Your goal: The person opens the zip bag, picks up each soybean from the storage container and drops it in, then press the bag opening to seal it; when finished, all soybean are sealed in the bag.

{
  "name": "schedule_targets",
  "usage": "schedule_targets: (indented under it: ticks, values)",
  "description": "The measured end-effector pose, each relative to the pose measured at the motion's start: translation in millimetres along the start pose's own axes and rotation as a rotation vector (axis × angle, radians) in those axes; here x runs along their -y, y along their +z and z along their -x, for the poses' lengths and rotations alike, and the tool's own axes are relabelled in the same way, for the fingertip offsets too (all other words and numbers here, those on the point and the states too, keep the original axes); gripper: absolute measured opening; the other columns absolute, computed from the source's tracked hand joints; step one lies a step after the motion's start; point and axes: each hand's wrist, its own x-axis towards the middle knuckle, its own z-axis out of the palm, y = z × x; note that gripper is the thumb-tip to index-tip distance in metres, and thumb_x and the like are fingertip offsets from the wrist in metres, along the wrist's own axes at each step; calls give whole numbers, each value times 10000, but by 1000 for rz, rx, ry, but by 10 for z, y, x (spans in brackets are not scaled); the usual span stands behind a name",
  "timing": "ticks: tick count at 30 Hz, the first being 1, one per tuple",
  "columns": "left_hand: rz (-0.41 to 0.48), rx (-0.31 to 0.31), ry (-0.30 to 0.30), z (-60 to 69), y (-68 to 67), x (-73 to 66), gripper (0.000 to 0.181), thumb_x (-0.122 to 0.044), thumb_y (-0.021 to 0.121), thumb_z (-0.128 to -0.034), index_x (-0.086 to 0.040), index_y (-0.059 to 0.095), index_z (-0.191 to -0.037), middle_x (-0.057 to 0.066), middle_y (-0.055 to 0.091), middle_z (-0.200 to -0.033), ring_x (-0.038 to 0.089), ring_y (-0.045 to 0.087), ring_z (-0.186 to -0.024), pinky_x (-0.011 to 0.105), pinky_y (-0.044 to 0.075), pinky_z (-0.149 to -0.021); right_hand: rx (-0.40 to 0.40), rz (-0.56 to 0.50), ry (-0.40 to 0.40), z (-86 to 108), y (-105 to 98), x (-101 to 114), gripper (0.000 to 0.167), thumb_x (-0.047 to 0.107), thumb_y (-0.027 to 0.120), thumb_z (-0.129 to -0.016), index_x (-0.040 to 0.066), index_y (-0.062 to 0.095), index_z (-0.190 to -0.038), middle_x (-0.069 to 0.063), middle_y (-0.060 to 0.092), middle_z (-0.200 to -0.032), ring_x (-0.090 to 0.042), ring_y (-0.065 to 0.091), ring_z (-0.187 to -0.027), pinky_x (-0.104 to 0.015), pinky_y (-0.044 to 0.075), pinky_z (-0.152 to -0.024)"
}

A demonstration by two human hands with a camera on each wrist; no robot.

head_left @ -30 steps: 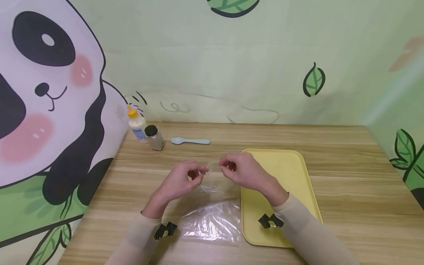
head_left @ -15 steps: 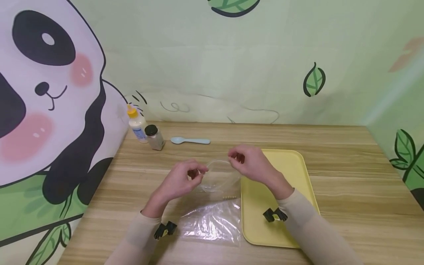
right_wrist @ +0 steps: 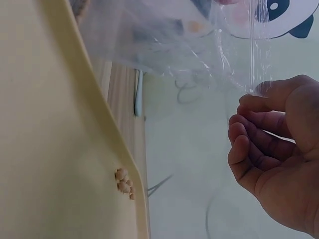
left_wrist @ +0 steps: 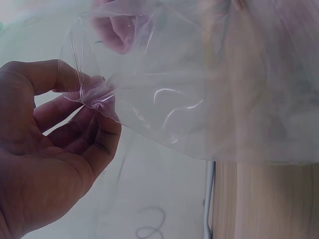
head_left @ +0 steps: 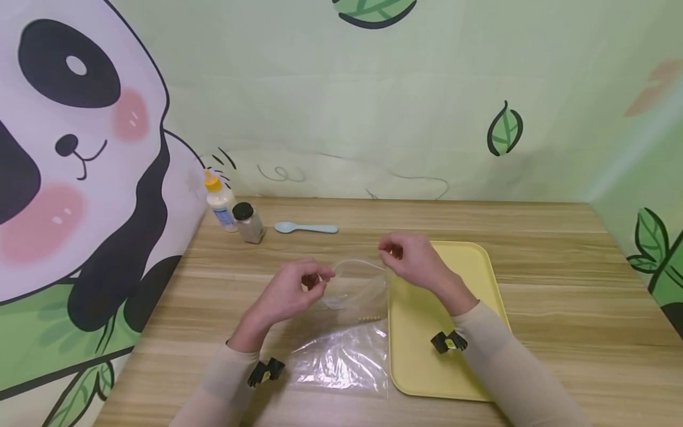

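Clear plastic bag hangs between both hands, its mouth edge stretched in an arc. My left hand pinches one side of the mouth; the left wrist view shows the film bunched at the fingertips of that hand. With thumb and finger, my right hand pinches the opposite edge, over the yellow tray's far left corner. The right wrist view has this hand at the end of the film. Small beige beads show in or through the bag; which, I cannot tell.
Yellow tray lies beside the bag on the right, with brownish lumps near its edge in the right wrist view. Behind are a light-blue spoon, a black-capped jar and a yellow-capped bottle, near the wall.
My right hand has moved right and slightly away, drawing the bag's edge out wider and flatter. My left hand has stayed in place, keeping its pinch.
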Motion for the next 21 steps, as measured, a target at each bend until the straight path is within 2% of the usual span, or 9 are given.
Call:
schedule_targets:
  ticks: [9,21]
  values:
    - [-1,7,4,6,2,9,234,18,629,-827,4,707,-1048,125,699,-934,119,594,-751,226,557,-686,37,-6,66,5,7,-121,111,110,643,-894,40,715,-941,-21,676,-814,-123,585,-721,-256,522,-649]
    - [-3,2,7,-6,-7,21,232,17,625,-829,-7,711,-1043,130,701,-924,118,594,-743,226,557,-680,69,58,80,25,19,-274,116,98,638,-863,36,719,-919,-16,669,-788,-120,583,-706,-260,512,-643]
